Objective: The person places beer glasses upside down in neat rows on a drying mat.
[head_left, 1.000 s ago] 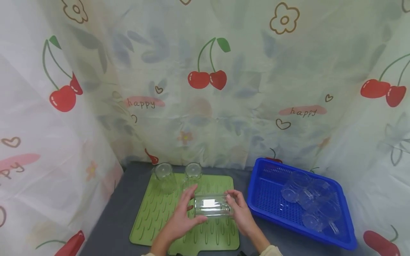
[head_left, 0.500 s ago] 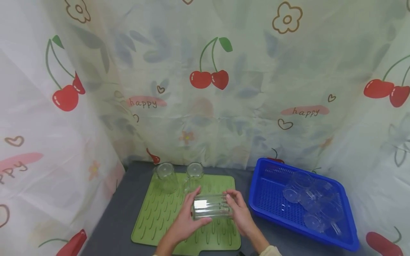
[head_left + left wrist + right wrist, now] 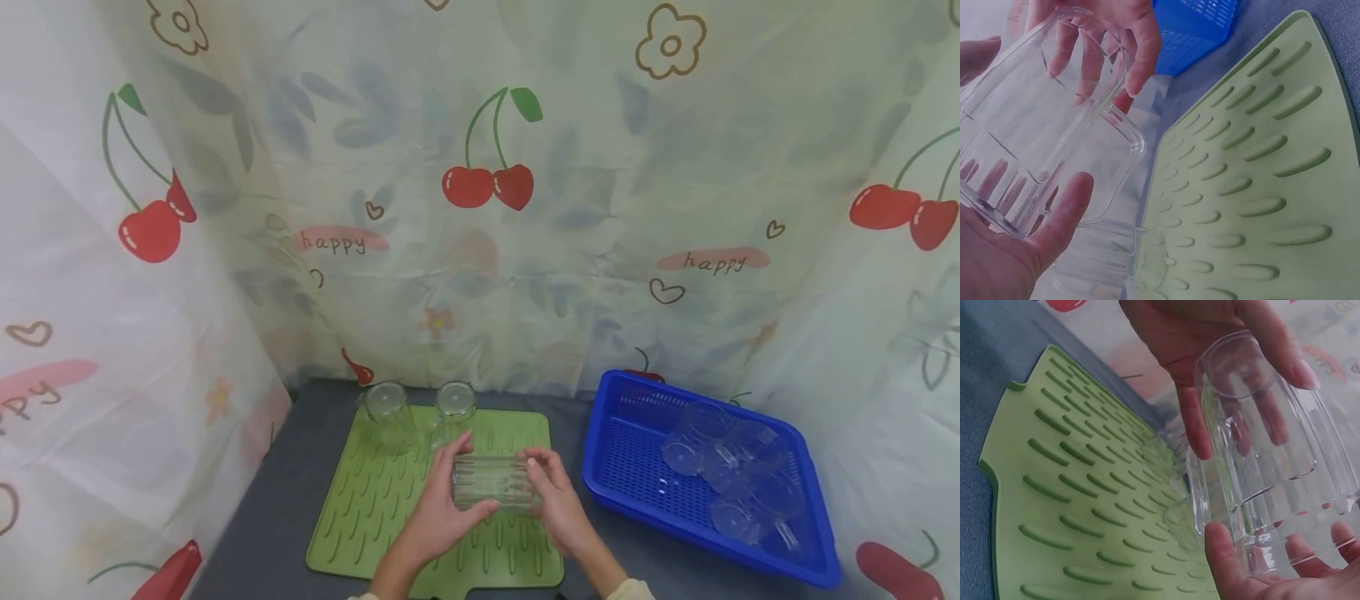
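Observation:
A clear ribbed glass lies on its side in the air, just above the green ridged mat. My left hand grips one end, thumb under the glass and fingers over it. My right hand grips the other end, with its thumb below the glass. In the right wrist view the left hand's fingers curl over the top. Two more clear glasses stand upside down at the mat's far edge.
A blue plastic basket sits to the right of the mat and holds several clear mugs. The mat lies on a dark grey tabletop. A cherry-print curtain closes off the back and both sides.
The glass has turned a little between my hands; the bright glint on its side has gone. Both hands have stayed almost in place above the mat.

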Motion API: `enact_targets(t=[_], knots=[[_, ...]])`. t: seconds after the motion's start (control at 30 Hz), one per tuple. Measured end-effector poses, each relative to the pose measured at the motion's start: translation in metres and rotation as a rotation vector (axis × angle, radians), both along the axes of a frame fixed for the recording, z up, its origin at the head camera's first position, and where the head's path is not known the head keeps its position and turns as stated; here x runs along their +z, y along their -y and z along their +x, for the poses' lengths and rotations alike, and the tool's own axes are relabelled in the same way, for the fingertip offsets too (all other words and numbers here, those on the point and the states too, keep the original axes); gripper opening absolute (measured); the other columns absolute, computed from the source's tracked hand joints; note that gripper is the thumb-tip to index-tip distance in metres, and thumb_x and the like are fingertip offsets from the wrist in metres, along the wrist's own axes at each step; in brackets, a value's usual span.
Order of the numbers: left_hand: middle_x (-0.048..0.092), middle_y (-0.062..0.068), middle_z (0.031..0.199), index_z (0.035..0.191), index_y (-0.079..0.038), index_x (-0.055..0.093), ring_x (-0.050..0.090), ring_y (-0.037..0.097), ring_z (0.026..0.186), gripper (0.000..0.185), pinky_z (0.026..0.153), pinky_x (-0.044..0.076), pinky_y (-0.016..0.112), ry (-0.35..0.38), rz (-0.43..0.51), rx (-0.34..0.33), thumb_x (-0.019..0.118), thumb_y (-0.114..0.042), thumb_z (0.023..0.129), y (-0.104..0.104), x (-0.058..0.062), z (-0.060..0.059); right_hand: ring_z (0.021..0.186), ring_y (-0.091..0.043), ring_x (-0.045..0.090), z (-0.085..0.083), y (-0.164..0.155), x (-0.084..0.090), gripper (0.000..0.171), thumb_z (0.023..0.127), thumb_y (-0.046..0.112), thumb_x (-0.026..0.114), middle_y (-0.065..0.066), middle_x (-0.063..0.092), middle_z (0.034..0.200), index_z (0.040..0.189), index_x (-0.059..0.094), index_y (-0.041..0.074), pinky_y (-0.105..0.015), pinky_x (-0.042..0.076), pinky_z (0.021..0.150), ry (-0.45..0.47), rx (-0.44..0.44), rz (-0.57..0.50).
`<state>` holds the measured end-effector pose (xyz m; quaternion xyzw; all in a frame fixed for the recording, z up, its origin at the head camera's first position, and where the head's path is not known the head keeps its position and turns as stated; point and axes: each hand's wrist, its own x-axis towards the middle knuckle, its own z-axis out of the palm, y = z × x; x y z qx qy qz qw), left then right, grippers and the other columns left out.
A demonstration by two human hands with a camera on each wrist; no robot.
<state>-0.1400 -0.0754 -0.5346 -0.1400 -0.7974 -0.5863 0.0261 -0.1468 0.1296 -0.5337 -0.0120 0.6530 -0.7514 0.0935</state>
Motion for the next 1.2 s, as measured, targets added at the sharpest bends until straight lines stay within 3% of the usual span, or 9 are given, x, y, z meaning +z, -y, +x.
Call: enact_targets(t=[0.27,0.63,0.97,1.2], knots=[[0.047,0.005,0.146,0.157,-0.04,0.029,0.055,0.03,0.125,0.097,0.098,0.052,0.046,-0.028,-0.038,-0.008,0.087,-0.036,0.08,-0.003,0.003,-0.001,0.123,-0.041,0.059,0.001,-0.008,-0.002,0.049,0.111,0.041,0.038,-0.029,0.04,0.152,0.144,0.031,0.005,-0.044,0.061,0.087,-0.007,0.056,0.086],[0.048,-0.007,0.137,0.138,-0.034,0.049,0.056,0.015,0.116,0.069,0.093,0.053,0.033,-0.119,-0.1,0.071,0.087,-0.035,0.081,-0.004,0.008,-0.005,0.122,-0.041,0.062,0.002,-0.013,-0.004,0.052,0.112,0.041,0.036,-0.033,0.044,0.148,0.146,0.032,0.003,-0.048,0.061,0.09,-0.036,0.14,0.178],[0.047,-0.006,0.143,0.14,-0.036,0.049,0.052,0.017,0.13,0.064,0.104,0.05,0.052,-0.245,-0.122,0.092,0.081,-0.043,0.086,-0.01,0.009,-0.009,0.132,-0.052,0.055,0.004,-0.014,-0.006,0.052,0.112,0.043,0.03,-0.036,0.036,0.156,0.148,0.03,0.005,-0.047,0.061,0.091,-0.068,0.165,0.275],[0.047,-0.004,0.148,0.144,-0.037,0.049,0.051,0.019,0.134,0.066,0.103,0.052,0.052,-0.282,-0.141,0.097,0.081,-0.045,0.086,-0.019,0.01,-0.015,0.13,-0.052,0.055,0.003,-0.019,-0.01,0.053,0.113,0.04,0.029,-0.035,0.037,0.156,0.151,0.031,0.003,-0.044,0.061,0.09,-0.086,0.146,0.372]])
